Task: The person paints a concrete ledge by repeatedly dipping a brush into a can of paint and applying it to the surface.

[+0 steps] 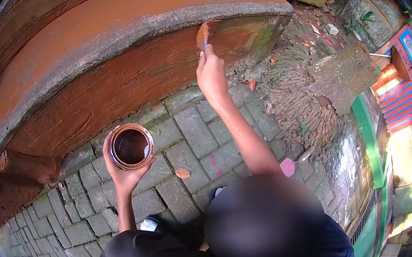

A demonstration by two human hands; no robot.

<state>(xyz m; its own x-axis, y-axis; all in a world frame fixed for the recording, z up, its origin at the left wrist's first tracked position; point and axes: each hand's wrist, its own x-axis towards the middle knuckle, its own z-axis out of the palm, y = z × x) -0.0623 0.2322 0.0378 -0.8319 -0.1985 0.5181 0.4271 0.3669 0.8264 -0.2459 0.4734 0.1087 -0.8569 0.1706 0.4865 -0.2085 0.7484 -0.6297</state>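
Head view, right hand (211, 71) – brush (202, 35) (bench (123, 82)), left hand (121, 175) – tin (131, 146)

Your right hand (211, 71) is hard against the curved bench wall (123, 82), overhanging lip (152, 29) right above it, no room upward. Right of it, tree trunk (334, 82) blocks. Below both hands, open brick paving (192, 145); paint can (131, 146) fills your left hand (123, 175).

The left hand (121, 175) cups an open paint can (131, 146) of brown paint while the right hand (211, 74) presses a paintbrush (202, 36) against the curved concrete bench (123, 82).
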